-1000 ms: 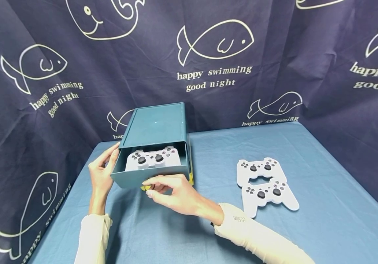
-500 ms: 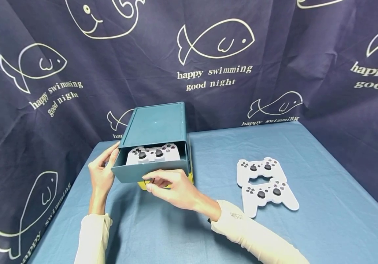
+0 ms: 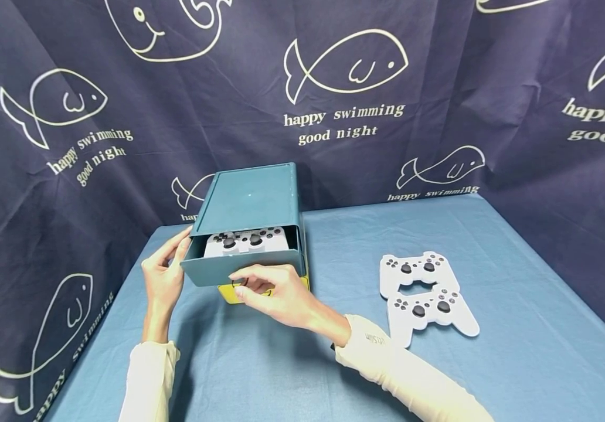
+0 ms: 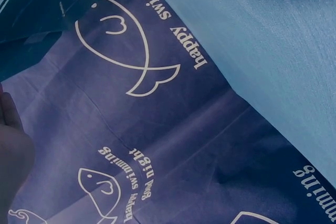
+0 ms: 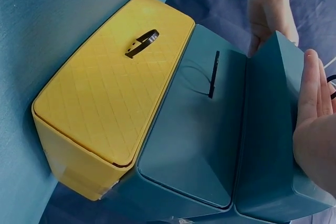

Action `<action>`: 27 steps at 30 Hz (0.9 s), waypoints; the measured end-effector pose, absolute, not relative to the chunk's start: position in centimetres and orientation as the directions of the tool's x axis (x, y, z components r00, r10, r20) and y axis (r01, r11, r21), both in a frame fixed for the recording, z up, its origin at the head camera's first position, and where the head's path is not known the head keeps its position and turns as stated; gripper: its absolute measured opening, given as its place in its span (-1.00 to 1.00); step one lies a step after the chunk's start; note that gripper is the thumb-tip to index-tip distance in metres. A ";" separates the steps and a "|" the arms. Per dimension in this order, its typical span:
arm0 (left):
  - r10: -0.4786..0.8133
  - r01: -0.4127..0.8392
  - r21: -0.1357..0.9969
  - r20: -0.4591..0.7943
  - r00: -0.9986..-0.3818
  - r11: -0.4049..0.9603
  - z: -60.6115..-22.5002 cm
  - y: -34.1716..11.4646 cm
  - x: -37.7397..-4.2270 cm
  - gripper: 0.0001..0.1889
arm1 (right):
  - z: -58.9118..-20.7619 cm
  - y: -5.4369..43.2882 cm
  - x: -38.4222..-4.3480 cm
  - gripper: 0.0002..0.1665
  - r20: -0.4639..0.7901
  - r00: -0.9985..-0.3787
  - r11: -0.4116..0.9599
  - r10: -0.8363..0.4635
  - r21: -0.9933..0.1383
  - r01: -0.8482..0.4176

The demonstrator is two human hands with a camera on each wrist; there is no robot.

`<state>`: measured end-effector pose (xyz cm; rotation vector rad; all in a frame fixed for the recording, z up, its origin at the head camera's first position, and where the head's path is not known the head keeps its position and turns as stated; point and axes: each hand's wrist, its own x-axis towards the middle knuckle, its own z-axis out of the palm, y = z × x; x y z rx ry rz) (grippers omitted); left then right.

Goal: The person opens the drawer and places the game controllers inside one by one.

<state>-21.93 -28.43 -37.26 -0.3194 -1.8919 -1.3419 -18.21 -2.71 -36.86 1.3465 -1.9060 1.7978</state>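
Note:
A teal drawer cabinet [image 3: 250, 196] stands at the back left, its top drawer [image 3: 210, 269] partly pulled out. A white game controller [image 3: 250, 241] with black sticks lies inside that drawer. My right hand [image 3: 281, 293] is at the drawer front, thumb and forefinger pinching its black loop handle [image 3: 240, 282]. In the right wrist view, fingers [image 5: 310, 85] lie along the drawer front beside the loop. My left hand [image 3: 164, 275] rests its fairly straight fingers against the left side of the cabinet near its front edge. Only a little of that hand [image 4: 13, 150] shows in the left wrist view.
Below are a shut teal drawer [image 5: 194, 124] and a shut yellow drawer [image 5: 115, 82], each with a black loop handle. Two more white controllers [image 3: 418, 266] [image 3: 431, 310] overlap on the blue tablecloth [image 3: 345, 240] at right. A dark fish-print curtain [image 3: 345, 164] hangs behind.
The top drawer has slid partway back into the cabinet, carrying the controller with it. My right hand has moved inward along with the drawer. My left hand has stayed in place.

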 end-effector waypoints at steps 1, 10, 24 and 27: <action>-0.225 0.597 0.687 0.713 -0.664 0.414 -37.3 -28.4 -21.9 -0.73 | -36.9 -2.7 -18.3 -0.75 0.677 -0.570 -0.150 -0.466 -0.695 -0.703; -0.227 0.598 0.680 0.719 -0.657 0.424 -37.3 -28.4 -22.0 -0.73 | -36.8 -2.8 -18.7 -0.74 0.664 -0.584 -0.124 -0.466 -0.703 -0.701; -0.211 0.630 0.653 0.746 -0.632 0.420 -37.4 -28.3 -22.0 -0.73 | -36.8 -2.9 -19.7 -0.74 0.686 -0.569 -0.120 -0.454 -0.679 -0.724; -0.209 0.631 0.652 0.747 -0.632 0.420 -37.3 -28.3 -22.1 -0.74 | -36.8 -3.0 -19.8 -0.74 0.687 -0.568 -0.119 -0.453 -0.678 -0.725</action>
